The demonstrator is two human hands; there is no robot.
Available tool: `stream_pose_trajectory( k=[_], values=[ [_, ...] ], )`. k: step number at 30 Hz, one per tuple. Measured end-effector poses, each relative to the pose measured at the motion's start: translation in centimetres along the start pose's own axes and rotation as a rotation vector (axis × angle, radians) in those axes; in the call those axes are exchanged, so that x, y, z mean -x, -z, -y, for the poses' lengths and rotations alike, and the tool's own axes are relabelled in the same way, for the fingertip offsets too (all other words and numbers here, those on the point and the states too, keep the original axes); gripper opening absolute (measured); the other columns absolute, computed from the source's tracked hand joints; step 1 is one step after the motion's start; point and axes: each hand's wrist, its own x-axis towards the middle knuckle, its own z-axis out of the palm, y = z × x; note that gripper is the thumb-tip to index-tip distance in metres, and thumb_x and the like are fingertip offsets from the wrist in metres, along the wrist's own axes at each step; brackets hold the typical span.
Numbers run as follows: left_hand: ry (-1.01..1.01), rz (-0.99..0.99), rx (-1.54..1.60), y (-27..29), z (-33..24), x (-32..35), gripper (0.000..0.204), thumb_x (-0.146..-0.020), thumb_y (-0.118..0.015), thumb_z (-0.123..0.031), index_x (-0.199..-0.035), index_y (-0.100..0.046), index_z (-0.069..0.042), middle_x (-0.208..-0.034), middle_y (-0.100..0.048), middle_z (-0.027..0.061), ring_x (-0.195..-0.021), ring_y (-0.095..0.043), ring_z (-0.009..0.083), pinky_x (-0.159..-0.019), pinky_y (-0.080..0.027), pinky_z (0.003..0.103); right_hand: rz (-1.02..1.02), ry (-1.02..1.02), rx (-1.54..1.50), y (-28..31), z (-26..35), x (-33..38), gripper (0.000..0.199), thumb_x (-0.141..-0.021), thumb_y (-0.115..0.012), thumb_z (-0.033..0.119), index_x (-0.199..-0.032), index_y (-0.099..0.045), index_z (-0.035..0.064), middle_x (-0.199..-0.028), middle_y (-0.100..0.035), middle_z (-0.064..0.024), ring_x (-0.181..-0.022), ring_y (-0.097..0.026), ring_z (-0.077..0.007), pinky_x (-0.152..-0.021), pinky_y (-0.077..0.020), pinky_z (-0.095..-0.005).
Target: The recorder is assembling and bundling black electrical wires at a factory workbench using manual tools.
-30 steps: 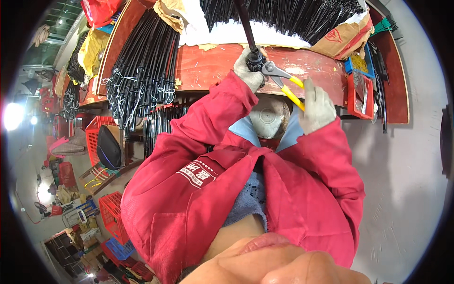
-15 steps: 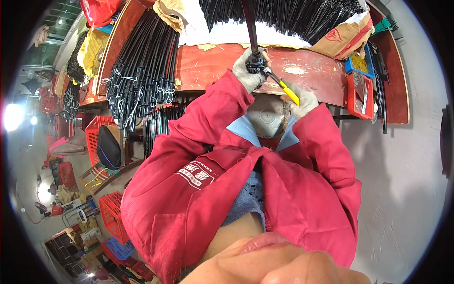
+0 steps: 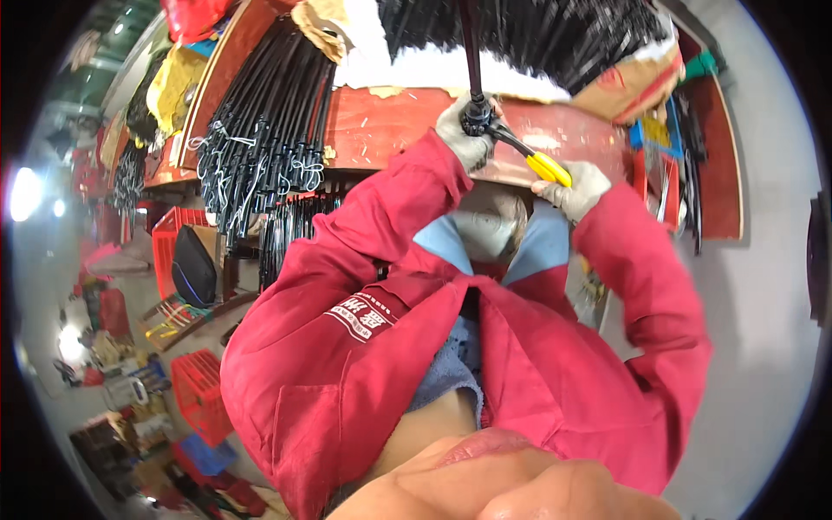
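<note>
My gloved left hand (image 3: 461, 141) is closed around the lower end of a long dark rod (image 3: 471, 52), where a black ribbed collar (image 3: 476, 116) sits. The rod extends away from me over the red bench. In my gloved right hand (image 3: 582, 192) are pliers with yellow handles (image 3: 548, 168), gripped at the handle ends. Their dark jaws reach up and left to the collar beside my left fingers. Whether the jaws bite on anything there is too small to tell.
A red bench (image 3: 373, 130) spans the front. Bundled black rods tied with white string (image 3: 269, 113) lie at its left, and a heap of black rods (image 3: 529, 35) at the back. Small blue (image 3: 656, 137) and red bins stand right. Red crates (image 3: 201, 394) sit on the floor left.
My right hand and the pliers have shifted a little to the right and outward, with the elbow swinging out. My left hand still holds the rod. The whole view has tilted slightly.
</note>
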Motion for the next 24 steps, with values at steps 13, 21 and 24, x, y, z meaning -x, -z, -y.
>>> stream_pose_trajectory(
  k=[13, 21, 24],
  values=[
    [-0.234, -0.301, 0.595, -4.9, -4.7, 3.0, 0.032, -0.071, -0.057, 0.010, -0.093, -0.045, -0.010, -0.086, -0.056, 0.0054, -0.081, -0.056, 0.0175, -0.073, -0.048, 0.031, -0.106, 0.247, -1.063, -7.9, -3.2, -2.0, 0.045, -0.080, -0.054, 0.039, -0.112, -0.047, 0.0088, -0.106, -0.054, -0.0089, -0.090, -0.054, -0.0228, -0.075, -0.0464, -0.0352],
    [0.597, 0.590, 0.479, -5.9, -7.3, 9.9, 0.038, -0.080, -0.059, -0.015, -0.113, -0.045, -0.001, -0.101, -0.056, 0.0139, -0.086, -0.056, 0.0204, -0.073, -0.046, 0.028, -0.779, 0.438, -1.219, 0.6, 0.6, 6.4, 0.044, -0.073, -0.058, 0.035, -0.100, -0.052, 0.0007, -0.094, -0.056, -0.0099, -0.081, -0.056, -0.0218, -0.071, -0.0479, -0.0340],
    [0.652, 0.655, -0.048, -4.7, -9.8, 9.4, 0.038, -0.080, -0.058, -0.013, -0.113, -0.043, 0.000, -0.093, -0.057, 0.0107, -0.081, -0.056, 0.0175, -0.076, -0.043, 0.029, -0.609, 0.495, -0.877, 3.5, -1.5, 8.1, 0.038, -0.072, -0.064, 0.021, -0.100, -0.052, -0.0015, -0.092, -0.057, -0.0096, -0.081, -0.056, -0.0199, -0.073, -0.0470, -0.0315]
  ],
)
